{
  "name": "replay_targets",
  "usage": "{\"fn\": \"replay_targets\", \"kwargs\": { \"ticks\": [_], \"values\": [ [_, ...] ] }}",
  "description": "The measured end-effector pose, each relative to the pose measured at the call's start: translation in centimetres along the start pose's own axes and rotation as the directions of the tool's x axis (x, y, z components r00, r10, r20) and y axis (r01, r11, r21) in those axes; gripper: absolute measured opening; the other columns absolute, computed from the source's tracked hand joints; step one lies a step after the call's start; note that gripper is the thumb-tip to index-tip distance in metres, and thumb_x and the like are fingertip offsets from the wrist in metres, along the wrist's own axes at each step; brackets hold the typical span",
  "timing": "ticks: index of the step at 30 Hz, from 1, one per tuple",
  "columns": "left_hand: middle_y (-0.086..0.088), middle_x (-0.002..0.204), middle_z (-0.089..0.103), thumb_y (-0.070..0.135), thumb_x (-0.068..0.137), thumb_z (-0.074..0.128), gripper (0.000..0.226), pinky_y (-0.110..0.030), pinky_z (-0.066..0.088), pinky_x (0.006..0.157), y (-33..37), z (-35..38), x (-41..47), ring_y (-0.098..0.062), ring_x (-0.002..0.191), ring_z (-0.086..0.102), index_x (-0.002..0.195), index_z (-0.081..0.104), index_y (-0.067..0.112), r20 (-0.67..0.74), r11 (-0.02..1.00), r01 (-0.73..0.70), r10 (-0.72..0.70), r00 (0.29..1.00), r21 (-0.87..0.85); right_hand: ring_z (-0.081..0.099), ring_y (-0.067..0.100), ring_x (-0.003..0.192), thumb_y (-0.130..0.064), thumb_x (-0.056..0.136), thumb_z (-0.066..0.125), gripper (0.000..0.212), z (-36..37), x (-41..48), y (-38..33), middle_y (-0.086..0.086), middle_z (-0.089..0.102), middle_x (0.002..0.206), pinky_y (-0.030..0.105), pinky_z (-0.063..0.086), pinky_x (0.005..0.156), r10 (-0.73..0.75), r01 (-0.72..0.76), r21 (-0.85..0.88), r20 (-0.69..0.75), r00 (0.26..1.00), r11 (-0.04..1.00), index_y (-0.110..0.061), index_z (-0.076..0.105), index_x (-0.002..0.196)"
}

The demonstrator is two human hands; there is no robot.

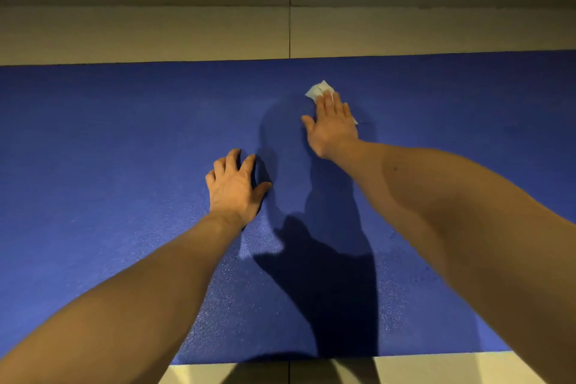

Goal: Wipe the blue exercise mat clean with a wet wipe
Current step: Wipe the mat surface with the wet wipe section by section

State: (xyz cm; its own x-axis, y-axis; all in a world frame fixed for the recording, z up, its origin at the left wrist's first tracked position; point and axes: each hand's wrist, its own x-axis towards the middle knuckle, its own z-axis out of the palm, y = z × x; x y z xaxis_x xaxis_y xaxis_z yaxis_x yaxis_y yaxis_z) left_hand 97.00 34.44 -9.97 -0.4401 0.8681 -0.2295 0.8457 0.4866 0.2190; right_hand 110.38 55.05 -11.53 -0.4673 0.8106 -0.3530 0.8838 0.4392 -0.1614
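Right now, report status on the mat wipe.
Right hand flat, pressing wet wipe onto blue mat. Left hand braced on mat, holding nothing. No obstacle on visible mat.

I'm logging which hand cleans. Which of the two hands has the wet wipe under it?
The right hand, pressing flat on the white wet wipe farther out. The left hand rests on the blue mat with nothing under it.

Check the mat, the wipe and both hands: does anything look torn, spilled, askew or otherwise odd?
Nothing stands out. The blue mat lies flat and untorn on the pale floor; the wet wipe is bunched under the right hand, normal for wiping; the left hand rests on the mat. The dark patches are only shadows.
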Motion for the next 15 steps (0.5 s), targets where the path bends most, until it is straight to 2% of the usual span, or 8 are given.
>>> {"fn": "replay_targets", "kwargs": {
  "ticks": [2, 3, 7, 11, 13, 15],
  "values": [
    [-0.006, 0.159, 0.023, 0.059, 0.092, 0.058, 0.072, -0.05, 0.023, 0.113, -0.1, 0.0, 0.2, -0.032, 0.139, 0.023, 0.152, 0.035, 0.027, -0.001, 1.0, -0.004, 0.004, 1.0, -0.006, -0.018, 0.028, 0.156, -0.055, 0.107, 0.015, 0.077, 0.4, -0.1, -1.9, 0.013, -0.015, 0.169, 0.044, -0.009, 0.127, 0.089, -0.089, 0.026, 0.0, 0.996, 0.996, -0.005, -0.008, 0.161],
    [-0.006, 0.159, 0.023, 0.059, 0.091, 0.058, 0.072, -0.049, 0.023, 0.113, -0.1, 0.0, 0.3, -0.032, 0.139, 0.023, 0.152, 0.035, 0.027, -0.003, 1.0, -0.005, 0.005, 1.0, -0.01, -0.019, 0.029, 0.155, -0.055, 0.107, 0.015, 0.078, 0.9, -0.3, -3.2, 0.014, -0.017, 0.169, 0.044, -0.01, 0.126, 0.077, -0.077, 0.029, 0.002, 0.997, 0.997, -0.003, -0.008, 0.161],
    [-0.006, 0.159, 0.023, 0.059, 0.091, 0.059, 0.072, -0.049, 0.022, 0.112, -0.1, 0.1, 0.9, -0.032, 0.139, 0.023, 0.151, 0.036, 0.028, -0.01, 1.0, -0.006, 0.006, 1.0, -0.007, -0.02, 0.026, 0.155, -0.051, 0.109, 0.019, 0.075, 2.4, -1.3, -6.6, 0.012, -0.015, 0.169, 0.042, -0.01, 0.127, -0.2, 0.2, 0.0, 0.015, 0.98, 0.98, -0.004, -0.006, 0.161],
    [-0.007, 0.158, 0.026, 0.059, 0.09, 0.06, 0.071, -0.05, 0.022, 0.111, 0.1, 0.2, 1.4, -0.032, 0.138, 0.024, 0.15, 0.039, 0.027, -0.029, 1.0, -0.012, 0.011, 1.0, -0.021, -0.015, 0.02, 0.156, -0.049, 0.11, 0.019, 0.069, 1.6, 0.2, -4.4, 0.006, -0.011, 0.171, 0.04, -0.006, 0.128, -0.408, 0.411, -0.087, 0.047, 0.912, 0.907, -0.011, -0.002, 0.163],
    [-0.006, 0.158, 0.026, 0.059, 0.09, 0.06, 0.071, -0.05, 0.022, 0.111, 0.2, 0.2, 1.6, -0.032, 0.138, 0.023, 0.15, 0.039, 0.028, -0.031, 1.0, -0.005, 0.004, 1.0, -0.03, -0.015, 0.023, 0.157, -0.051, 0.109, 0.018, 0.068, 0.7, 1.5, -2.5, 0.005, -0.012, 0.171, 0.041, -0.007, 0.127, -0.374, 0.376, -0.101, 0.041, 0.927, 0.921, -0.017, -0.004, 0.164],
    [-0.006, 0.157, 0.026, 0.06, 0.09, 0.06, 0.071, -0.05, 0.022, 0.112, 0.3, 0.3, 1.9, -0.032, 0.138, 0.023, 0.15, 0.039, 0.028, -0.033, 0.999, 0.0, -0.001, 0.999, -0.033, -0.017, 0.028, 0.156, -0.054, 0.108, 0.016, 0.067, -0.1, 2.6, -1.0, 0.004, -0.013, 0.171, 0.045, -0.009, 0.127, -0.255, 0.255, -0.082, 0.016, 0.967, 0.963, -0.023, -0.006, 0.163]
  ]
}}
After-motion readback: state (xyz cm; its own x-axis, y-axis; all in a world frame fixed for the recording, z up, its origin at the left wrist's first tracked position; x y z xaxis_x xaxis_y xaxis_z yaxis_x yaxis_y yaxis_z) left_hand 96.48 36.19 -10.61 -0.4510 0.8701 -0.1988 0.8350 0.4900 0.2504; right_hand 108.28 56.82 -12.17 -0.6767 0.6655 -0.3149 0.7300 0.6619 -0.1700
